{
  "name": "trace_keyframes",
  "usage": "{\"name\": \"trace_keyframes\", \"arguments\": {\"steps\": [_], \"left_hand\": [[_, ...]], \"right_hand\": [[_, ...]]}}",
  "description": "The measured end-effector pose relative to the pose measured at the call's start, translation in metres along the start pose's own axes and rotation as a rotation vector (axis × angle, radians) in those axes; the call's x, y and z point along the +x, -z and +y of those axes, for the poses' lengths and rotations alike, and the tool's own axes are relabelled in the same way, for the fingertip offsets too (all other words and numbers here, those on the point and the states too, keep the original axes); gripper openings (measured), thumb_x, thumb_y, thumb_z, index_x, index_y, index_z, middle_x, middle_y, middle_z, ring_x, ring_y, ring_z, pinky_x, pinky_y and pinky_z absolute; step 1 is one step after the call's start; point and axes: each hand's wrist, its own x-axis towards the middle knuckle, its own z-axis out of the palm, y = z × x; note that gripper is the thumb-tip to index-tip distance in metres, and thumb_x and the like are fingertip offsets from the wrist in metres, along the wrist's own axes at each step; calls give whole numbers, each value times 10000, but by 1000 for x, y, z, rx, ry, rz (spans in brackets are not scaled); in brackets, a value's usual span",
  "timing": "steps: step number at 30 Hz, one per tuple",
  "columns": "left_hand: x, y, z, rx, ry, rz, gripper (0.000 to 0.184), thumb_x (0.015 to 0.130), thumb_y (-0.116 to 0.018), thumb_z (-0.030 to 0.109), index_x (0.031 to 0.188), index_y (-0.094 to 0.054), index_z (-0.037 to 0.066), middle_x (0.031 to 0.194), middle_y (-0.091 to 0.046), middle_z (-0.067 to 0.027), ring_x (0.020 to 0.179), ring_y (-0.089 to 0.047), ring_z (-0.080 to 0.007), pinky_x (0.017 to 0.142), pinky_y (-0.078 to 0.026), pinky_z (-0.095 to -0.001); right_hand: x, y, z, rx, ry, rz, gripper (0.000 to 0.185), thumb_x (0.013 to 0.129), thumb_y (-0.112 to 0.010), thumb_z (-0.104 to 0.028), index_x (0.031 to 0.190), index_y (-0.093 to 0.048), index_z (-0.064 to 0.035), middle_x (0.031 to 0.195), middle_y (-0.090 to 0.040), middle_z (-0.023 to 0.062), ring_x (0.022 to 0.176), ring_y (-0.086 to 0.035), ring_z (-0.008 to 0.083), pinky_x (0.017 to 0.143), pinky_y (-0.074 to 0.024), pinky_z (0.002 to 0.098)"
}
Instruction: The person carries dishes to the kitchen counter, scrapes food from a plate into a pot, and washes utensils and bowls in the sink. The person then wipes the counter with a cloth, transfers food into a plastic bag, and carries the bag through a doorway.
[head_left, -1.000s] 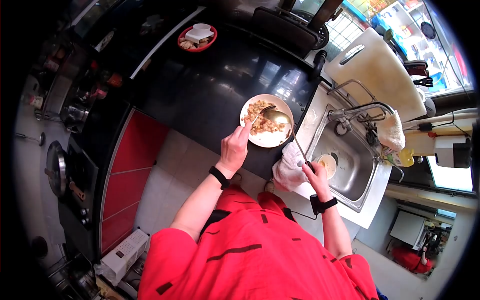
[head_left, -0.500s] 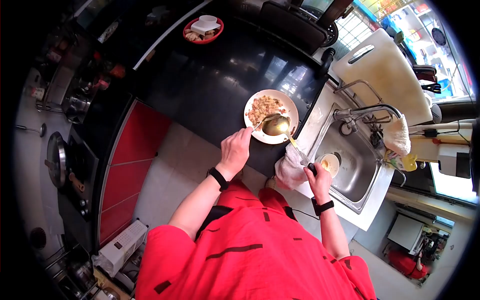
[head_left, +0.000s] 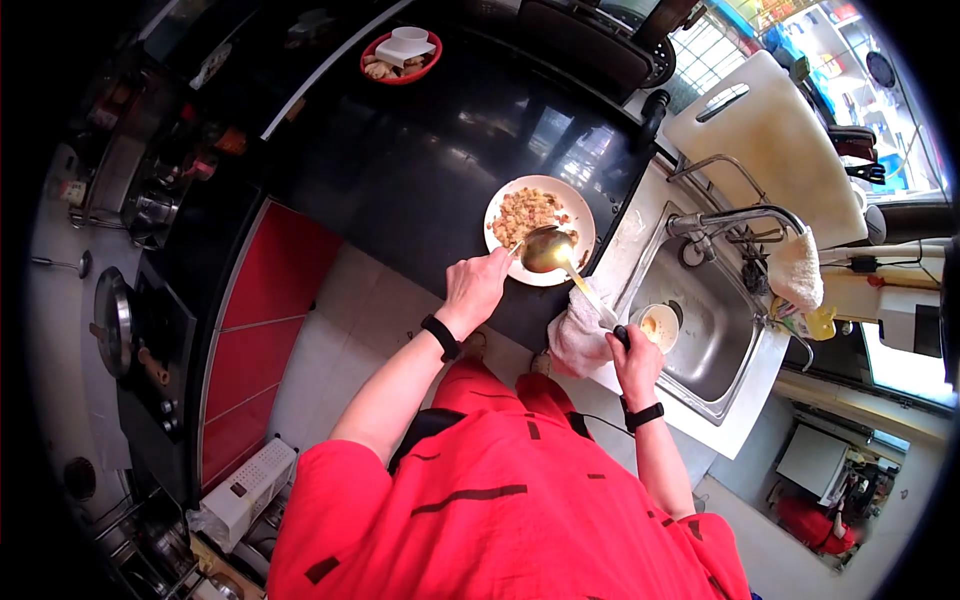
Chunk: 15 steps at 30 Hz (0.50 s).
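The person's left hand [head_left: 476, 283] pinches a slim metal utensil [head_left: 517, 246] between bent fingertips, its thin shaft running to the near side of the plate; the right hand [head_left: 636, 362] has its fingers wrapped round the black handle of a ladle [head_left: 546, 250], whose long shaft slants up and away toward the left; the ladle's broad, shiny bowl is over the near part of a white plate [head_left: 583, 204], and the utensil's far end meets or passes by the bowl's edge, though whether the two touch cannot be told; chopped, brownish-pink food [head_left: 528, 212] is spread mostly over the far and left part of that plate, with a few darker bits toward its right rim.

The plate rests on the black countertop [head_left: 410, 170], near its front right corner; just below the ladle's shaft, a pale cloth [head_left: 577, 342] is bunched at the counter's edge, beside the right hand; next to that hand, inside the steel sink [head_left: 715, 375], sits a small white bowl [head_left: 657, 325] with something yellowish in it; dark bands circle both wrists.

Farther out, a metal faucet [head_left: 750, 213] arches over the sink, with a whitish cloth [head_left: 795, 275] hung near its end; a large cutting board [head_left: 755, 140] leans upright behind; at the counter's far left stands a red basket [head_left: 434, 62] holding knobbly, light-brown pieces and a white container [head_left: 405, 42]; red drawer fronts [head_left: 262, 290] lie to the left.
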Motion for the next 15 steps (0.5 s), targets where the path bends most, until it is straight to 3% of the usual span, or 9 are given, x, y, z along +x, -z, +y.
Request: {"name": "trace_keyframes", "arguments": {"steps": [15], "left_hand": [[13,-30,5,10,111,15,210,902,-446,201,810,-564,53,647,-606,-198,643,-615,-388,555,-476,-496]], "right_hand": [[12,12,-9,1,-17,108,254,775,-672,-319,798,-583,-83,688,-613,142,658,-602,349,571,-447,434]]}}
